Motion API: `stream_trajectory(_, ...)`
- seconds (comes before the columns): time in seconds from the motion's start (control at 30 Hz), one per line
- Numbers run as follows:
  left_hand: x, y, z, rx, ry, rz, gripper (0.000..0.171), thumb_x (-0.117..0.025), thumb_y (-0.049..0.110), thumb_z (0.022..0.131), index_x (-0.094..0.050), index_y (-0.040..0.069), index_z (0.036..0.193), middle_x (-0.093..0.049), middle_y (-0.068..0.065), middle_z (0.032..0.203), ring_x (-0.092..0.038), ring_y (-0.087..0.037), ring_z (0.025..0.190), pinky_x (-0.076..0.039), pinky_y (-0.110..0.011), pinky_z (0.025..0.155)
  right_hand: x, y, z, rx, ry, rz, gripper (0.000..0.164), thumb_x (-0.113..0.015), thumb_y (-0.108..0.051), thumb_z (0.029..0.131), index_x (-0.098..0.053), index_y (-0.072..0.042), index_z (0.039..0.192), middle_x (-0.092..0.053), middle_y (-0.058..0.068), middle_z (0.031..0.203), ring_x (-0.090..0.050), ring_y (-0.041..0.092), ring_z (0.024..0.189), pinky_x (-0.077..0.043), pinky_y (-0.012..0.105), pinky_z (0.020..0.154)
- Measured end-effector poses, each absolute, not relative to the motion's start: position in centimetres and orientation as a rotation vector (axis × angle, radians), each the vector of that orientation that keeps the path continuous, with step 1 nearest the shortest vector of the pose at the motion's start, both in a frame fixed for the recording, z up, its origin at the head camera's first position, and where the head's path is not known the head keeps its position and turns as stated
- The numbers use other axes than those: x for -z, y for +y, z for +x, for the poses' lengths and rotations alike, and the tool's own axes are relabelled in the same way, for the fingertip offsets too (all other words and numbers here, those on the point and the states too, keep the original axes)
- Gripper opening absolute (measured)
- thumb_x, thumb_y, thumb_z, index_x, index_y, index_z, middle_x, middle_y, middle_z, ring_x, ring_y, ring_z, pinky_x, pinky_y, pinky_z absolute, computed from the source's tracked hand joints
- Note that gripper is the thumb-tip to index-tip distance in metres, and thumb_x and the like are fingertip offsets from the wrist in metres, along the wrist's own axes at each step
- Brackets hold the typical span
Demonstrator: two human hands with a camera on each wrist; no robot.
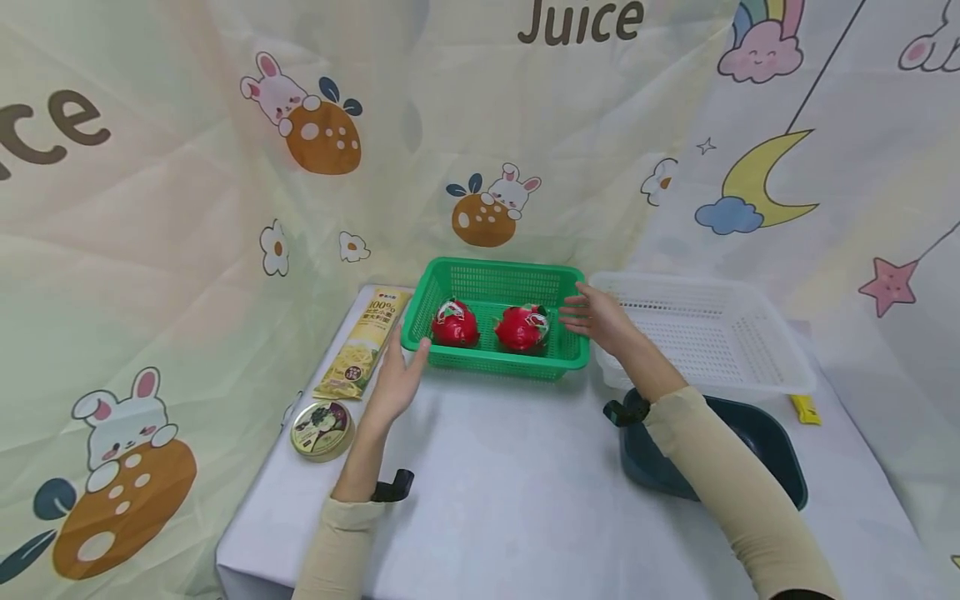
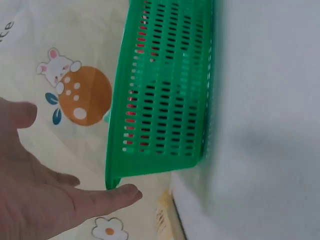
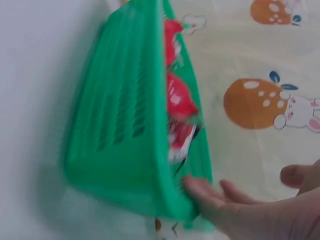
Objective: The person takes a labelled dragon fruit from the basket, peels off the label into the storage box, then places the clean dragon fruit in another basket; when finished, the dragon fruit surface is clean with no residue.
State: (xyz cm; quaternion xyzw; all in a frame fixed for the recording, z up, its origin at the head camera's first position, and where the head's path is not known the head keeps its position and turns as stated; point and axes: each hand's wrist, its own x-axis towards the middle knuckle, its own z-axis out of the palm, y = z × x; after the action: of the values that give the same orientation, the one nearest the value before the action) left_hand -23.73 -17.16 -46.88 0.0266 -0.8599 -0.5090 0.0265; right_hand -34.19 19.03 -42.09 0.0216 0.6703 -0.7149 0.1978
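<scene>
A green plastic basket (image 1: 487,360) stands at the back of the table. Inside are two glossy red round things, which look like dragon fruits: one on the left (image 1: 454,325), one on the right (image 1: 521,330). My left hand (image 1: 397,379) is at the basket's left front corner, fingers extended and thumb apart. The left wrist view shows a fingertip at the rim; whether it touches is unclear. My right hand (image 1: 600,321) reaches the basket's right end with loosely straight fingers. Some fingertips lie at the rim in the blurred right wrist view. Neither hand grips anything.
On the left lie a yellow pasta packet (image 1: 365,343) and a round tin (image 1: 322,430). A white basket (image 1: 697,333) is to the right, a dark basin (image 1: 757,433) in front of it under my right forearm. A small yellow packet (image 1: 806,410) sits at the right.
</scene>
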Motion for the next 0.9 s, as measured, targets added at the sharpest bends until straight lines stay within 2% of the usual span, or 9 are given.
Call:
stream_trajectory(0.1,46.7,-16.9,-23.9,1.761,-2.541,0.163,0.092,-0.039,0.066,0.105,0.001,0.013,0.168,-0.008,-0.019,0.173,-0.011,-0.042,0.158,-0.017,-0.065,0.124,41.8,18.0,-34.6,1.983,1.825,0.194,0.077,-0.033,-0.05,0.112,-0.019,0.005,0.163,-0.02,0.031,0.167,-0.029,0.048,0.152,-0.028,0.053,0.124)
stream_trajectory(0.23,46.4,-16.5,-24.1,2.099,-2.243,0.306,0.088,-0.041,0.059,0.107,0.001,0.012,0.168,-0.019,-0.023,0.17,-0.028,-0.041,0.154,-0.027,-0.054,0.124,41.6,16.8,-35.4,1.977,1.758,0.303,0.081,-0.034,-0.051,0.11,-0.009,0.004,0.164,-0.01,0.033,0.168,-0.018,0.051,0.154,-0.021,0.054,0.126)
stream_trajectory(0.33,46.4,-16.4,-24.2,2.303,-1.954,0.347,0.078,-0.042,0.047,0.109,-0.012,0.001,0.165,-0.032,-0.026,0.162,-0.042,-0.04,0.146,-0.036,-0.045,0.121,41.7,16.1,-35.9,1.987,1.705,0.366,0.083,-0.035,-0.051,0.11,-0.004,0.003,0.165,-0.004,0.032,0.169,-0.011,0.049,0.156,-0.017,0.052,0.128)
stream_trajectory(0.4,46.5,-16.5,-24.3,2.367,-1.83,0.35,0.069,-0.041,0.04,0.11,-0.023,-0.003,0.161,-0.037,-0.027,0.158,-0.046,-0.04,0.142,-0.04,-0.044,0.119,42.0,15.7,-36.1,1.996,1.676,0.408,0.085,-0.037,-0.051,0.109,-0.002,0.003,0.164,-0.003,0.03,0.17,-0.009,0.047,0.157,-0.016,0.052,0.128)
stream_trajectory(0.47,46.8,-16.7,-24.6,2.412,-1.765,0.357,0.063,-0.041,0.036,0.111,-0.032,-0.004,0.158,-0.039,-0.028,0.156,-0.047,-0.04,0.139,-0.041,-0.045,0.118,42.4,15.4,-36.4,2.0,1.66,0.443,0.086,-0.037,-0.05,0.109,0.0,0.004,0.164,-0.002,0.029,0.171,-0.009,0.045,0.158,-0.015,0.051,0.129)
stream_trajectory(0.67,46.8,-17.1,-25.1,2.655,-1.479,0.524,0.068,-0.042,0.03,0.11,-0.015,-0.004,0.163,-0.032,-0.029,0.157,-0.045,-0.043,0.141,-0.047,-0.047,0.113,43.6,14.3,-37.3,1.979,1.607,0.559,0.09,-0.043,-0.048,0.108,0.003,0.006,0.163,-0.003,0.028,0.171,-0.009,0.046,0.157,-0.015,0.051,0.128)
stream_trajectory(0.7,46.7,-17.2,-25.2,2.695,-1.409,0.554,0.069,-0.042,0.03,0.11,-0.012,-0.004,0.163,-0.031,-0.028,0.157,-0.044,-0.043,0.141,-0.048,-0.046,0.112,43.7,14.2,-37.4,1.973,1.603,0.578,0.091,-0.044,-0.048,0.107,0.002,0.005,0.163,-0.004,0.029,0.17,-0.01,0.047,0.157,-0.015,0.053,0.128)
stream_trajectory(0.9,47.0,-17.7,-26.0,2.867,-1.088,0.662,0.065,-0.043,0.026,0.109,-0.02,-0.007,0.16,-0.032,-0.025,0.154,-0.04,-0.041,0.144,-0.048,-0.05,0.111,44.3,14.2,-38.0,1.934,1.565,0.612,0.092,-0.044,-0.05,0.106,0.004,0.001,0.165,-0.006,0.028,0.171,-0.01,0.049,0.157,-0.016,0.065,0.125)
